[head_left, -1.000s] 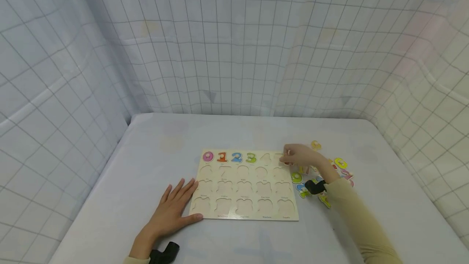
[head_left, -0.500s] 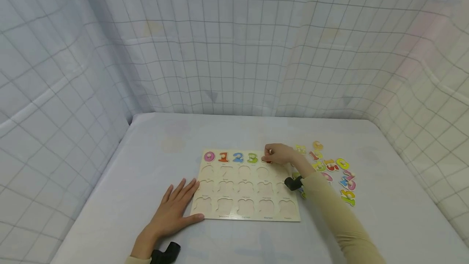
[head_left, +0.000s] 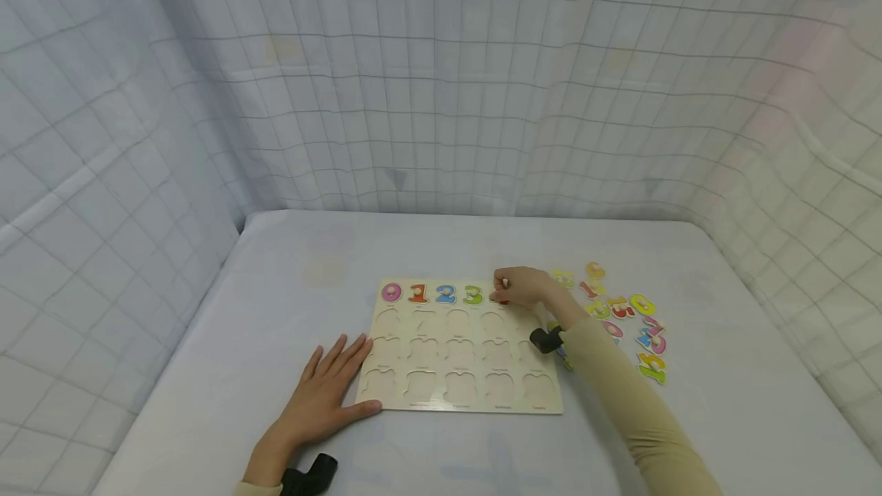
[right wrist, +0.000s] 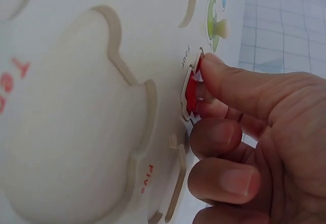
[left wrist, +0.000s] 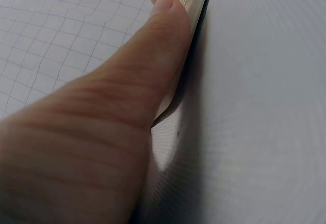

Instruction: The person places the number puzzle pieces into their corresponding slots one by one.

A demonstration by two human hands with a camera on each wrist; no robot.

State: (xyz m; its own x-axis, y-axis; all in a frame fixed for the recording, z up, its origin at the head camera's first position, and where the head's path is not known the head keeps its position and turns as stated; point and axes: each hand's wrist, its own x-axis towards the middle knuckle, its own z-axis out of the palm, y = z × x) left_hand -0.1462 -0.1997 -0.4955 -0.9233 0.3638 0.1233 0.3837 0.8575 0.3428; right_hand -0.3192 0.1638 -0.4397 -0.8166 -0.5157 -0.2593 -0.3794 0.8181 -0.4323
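A pale wooden number puzzle board (head_left: pixel 441 331) lies on the table, its top row filled with a pink 0 (head_left: pixel 391 292), a red 1 (head_left: pixel 418 294), a blue 2 (head_left: pixel 445 295) and a green 3 (head_left: pixel 472 295). My right hand (head_left: pixel 527 285) pinches a red number piece (right wrist: pixel 191 91) at the slot labelled "Four"; the fingers partly hide it, and I cannot tell whether it sits fully flush. My left hand (head_left: pixel 320 400) lies flat with fingers spread, touching the board's left edge; its thumb (left wrist: pixel 163 35) is by the near corner.
Several loose coloured number pieces (head_left: pixel 622 307) are scattered right of the board, some overlapping and some behind the right forearm. The white table (head_left: pixel 331 251) is enclosed by grid-patterned white cloth (head_left: pixel 441 98) at the back and sides.
My right hand has carried the red piece leftward from the board's upper right corner to the slot after the 3. Over the last half second it barely moves. The left hand stays put.
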